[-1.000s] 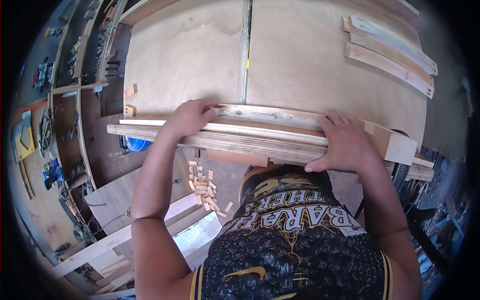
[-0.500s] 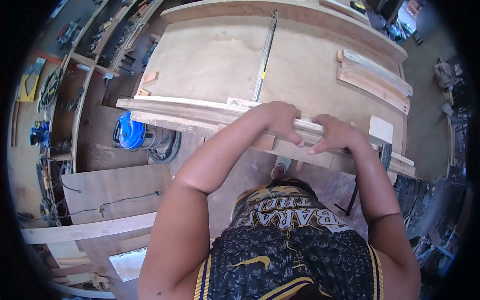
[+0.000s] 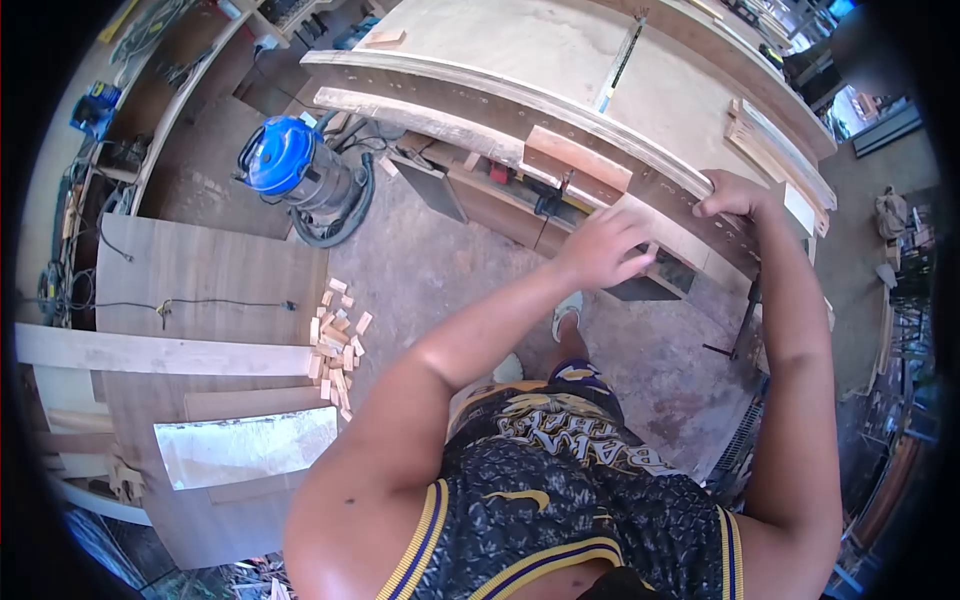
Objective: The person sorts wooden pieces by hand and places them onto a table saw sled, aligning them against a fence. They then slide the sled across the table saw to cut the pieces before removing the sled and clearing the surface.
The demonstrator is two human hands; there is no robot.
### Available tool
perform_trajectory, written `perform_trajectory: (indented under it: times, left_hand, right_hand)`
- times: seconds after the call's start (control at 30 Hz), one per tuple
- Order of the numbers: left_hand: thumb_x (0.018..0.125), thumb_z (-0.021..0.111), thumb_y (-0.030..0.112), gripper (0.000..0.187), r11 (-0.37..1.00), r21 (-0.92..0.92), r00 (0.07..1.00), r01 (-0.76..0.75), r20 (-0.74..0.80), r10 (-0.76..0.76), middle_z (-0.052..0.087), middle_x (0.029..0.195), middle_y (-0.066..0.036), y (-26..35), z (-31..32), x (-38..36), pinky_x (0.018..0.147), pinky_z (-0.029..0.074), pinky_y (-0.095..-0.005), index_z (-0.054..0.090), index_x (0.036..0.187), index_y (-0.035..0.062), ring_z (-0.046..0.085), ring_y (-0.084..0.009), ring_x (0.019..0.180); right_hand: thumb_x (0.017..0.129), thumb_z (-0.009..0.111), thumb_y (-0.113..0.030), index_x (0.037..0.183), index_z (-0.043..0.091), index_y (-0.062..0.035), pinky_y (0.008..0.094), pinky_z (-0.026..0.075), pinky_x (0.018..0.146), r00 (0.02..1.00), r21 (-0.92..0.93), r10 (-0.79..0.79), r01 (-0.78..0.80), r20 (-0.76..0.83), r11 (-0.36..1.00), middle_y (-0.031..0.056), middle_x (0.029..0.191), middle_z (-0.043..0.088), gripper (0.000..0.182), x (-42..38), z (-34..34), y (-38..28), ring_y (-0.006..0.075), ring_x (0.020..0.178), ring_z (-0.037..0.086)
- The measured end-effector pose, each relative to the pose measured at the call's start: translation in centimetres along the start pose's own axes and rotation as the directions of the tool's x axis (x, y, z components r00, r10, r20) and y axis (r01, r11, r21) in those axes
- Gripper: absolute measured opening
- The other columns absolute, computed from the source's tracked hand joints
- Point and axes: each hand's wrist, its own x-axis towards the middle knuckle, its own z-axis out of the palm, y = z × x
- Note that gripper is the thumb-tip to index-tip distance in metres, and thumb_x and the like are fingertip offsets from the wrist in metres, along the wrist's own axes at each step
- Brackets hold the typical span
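My right hand (image 3: 735, 195) grips the top edge of a long wooden board (image 3: 480, 98) along the front of the workbench, thumb on its front face. My left hand (image 3: 608, 248) is off the board, in front of the lower ledge, with its fingers loosely curled and the thumb apart; nothing shows in it. Left of my hands, a short wood block (image 3: 577, 160) sits against the board's front face. Close to my right forearm a dark clamp (image 3: 752, 300) hangs at the bench's right end.
A blue-topped shop vacuum (image 3: 283, 160) stands on the floor at left, its hose beside it. Small wood offcuts (image 3: 338, 345) lie heaped near a plywood sheet (image 3: 200, 260). Several wood strips (image 3: 775, 145) rest on the bench top (image 3: 520, 45) at right.
My left hand has let go of the board's top and moved down towards me. My right hand stays on the edge, farther right. The view has tipped down, showing more floor.
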Motion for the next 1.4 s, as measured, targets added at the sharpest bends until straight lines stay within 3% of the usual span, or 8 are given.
perform_trajectory:
  times: [0.1, 0.2, 0.23, 0.43, 0.57, 0.9, 1.23, 1.4]
  left_hand:
    - [0.085, 0.068, 0.023, 0.019, 0.877, -0.152, 0.888, 0.456, 0.015, -0.46, 0.067, 0.102, -0.013, -4.7, 1.8, -9.3, 0.089, 0.05, -0.0401, 0.071, 0.094, 0.0066, 0.064, -0.0299, 0.1]
    - [0.085, 0.065, 0.016, 0.013, 0.405, -0.434, 0.445, 0.805, -0.013, -0.896, 0.069, 0.104, -0.01, -15.1, 2.2, -13.1, 0.085, 0.05, -0.0348, 0.071, 0.091, 0.0062, 0.064, -0.0206, 0.097]
    - [0.085, 0.064, 0.014, 0.015, 0.206, -0.52, 0.226, 0.829, -0.025, -0.974, 0.069, 0.107, -0.008, -18.1, 2.0, -12.8, 0.086, 0.049, -0.034, 0.071, 0.096, 0.0069, 0.063, -0.0184, 0.1]
    - [0.088, 0.052, 0.013, 0.04, 0.012, -0.929, 0.029, 0.369, -0.002, -1.0, 0.057, 0.131, -0.001, -25.3, 1.3, -7.9, 0.098, 0.039, -0.0413, 0.057, 0.128, 0.0155, 0.048, -0.0177, 0.121]
    - [0.085, 0.05, 0.009, 0.045, 0.026, -0.989, 0.001, 0.146, -0.026, -1.0, 0.055, 0.132, 0.001, -27.0, 3.1, -7.5, 0.096, 0.036, -0.0407, 0.054, 0.129, 0.0167, 0.048, -0.0167, 0.116]
    - [0.081, 0.047, 0.005, 0.046, 0.008, -0.999, 0.023, 0.048, -0.007, -1.0, 0.056, 0.119, 0.002, -28.8, 3.6, -8.6, 0.093, 0.033, -0.0374, 0.055, 0.125, 0.0177, 0.047, -0.0145, 0.109]
    - [0.075, 0.052, 0.004, 0.048, 0.013, -0.983, 0.059, 0.184, -0.002, -0.998, 0.058, 0.115, 0.002, -28.7, 2.5, -8.8, 0.089, 0.034, -0.0389, 0.057, 0.121, 0.0188, 0.047, -0.0162, 0.107]
    - [0.076, 0.054, 0.004, 0.054, 0.006, -0.963, 0.099, 0.268, 0.021, -0.995, 0.059, 0.117, 0.003, -29.7, 2.4, -9.7, 0.091, 0.034, -0.0383, 0.054, 0.127, 0.0206, 0.048, -0.0165, 0.11]
  right_hand:
    - [0.061, 0.079, -0.026, 0.127, 0.06, -0.0009, 0.0344, 0.047, 0.094, 0.995, -0.045, 0.086, -0.084, 0.051, 0.995, 0.014, 0.11, 0.069, 0.073, 0.0, -0.5, -0.6, 0.0233, 0.102, 0.063]
    - [0.06, 0.079, -0.026, 0.127, 0.06, -0.0002, 0.0346, 0.048, 0.093, 0.993, -0.027, 0.094, -0.093, 0.069, 0.995, 0.0141, 0.112, 0.068, 0.074, -0.1, -0.5, -1.0, 0.0233, 0.101, 0.063]
    - [0.06, 0.079, -0.026, 0.127, 0.06, -0.0002, 0.0346, 0.048, 0.093, 0.994, -0.041, 0.085, -0.082, 0.064, 0.996, 0.0141, 0.112, 0.068, 0.074, -0.2, -0.4, -1.0, 0.0233, 0.101, 0.063]
    - [0.059, 0.078, -0.028, 0.129, 0.057, 0.0015, 0.0313, 0.047, 0.092, 0.998, 0.023, 0.052, -0.053, 0.038, 0.998, 0.0079, 0.107, 0.067, 0.078, -0.3, -0.1, -1.4, 0.0181, 0.097, 0.06]
    - [0.06, 0.079, -0.026, 0.129, 0.056, 0.0021, 0.0298, 0.046, 0.089, 0.999, 0.029, 0.046, -0.045, -0.013, 0.999, 0.0085, 0.107, 0.066, 0.078, -0.1, 0.1, -1.0, 0.0176, 0.095, 0.06]
    - [0.057, 0.08, -0.031, 0.13, 0.055, 0.0017, 0.0309, 0.045, 0.095, 1.0, 0.034, 0.017, -0.016, -0.014, 0.999, 0.0094, 0.114, 0.065, 0.084, 0.5, -0.2, 0.5, 0.0201, 0.104, 0.059]
    - [0.055, 0.08, -0.037, 0.131, 0.054, 0.0026, 0.03, 0.044, 0.095, 0.999, 0.092, 0.045, -0.043, -0.011, 0.995, 0.0076, 0.116, 0.063, 0.09, 0.5, -0.1, 0.6, 0.0194, 0.106, 0.057]
    - [0.058, 0.079, -0.034, 0.129, 0.056, 0.0021, 0.0323, 0.044, 0.095, 1.0, -0.056, 0.014, -0.015, -0.006, 0.998, 0.01, 0.112, 0.065, 0.083, 0.6, -0.5, 0.7, 0.02, 0.105, 0.058]
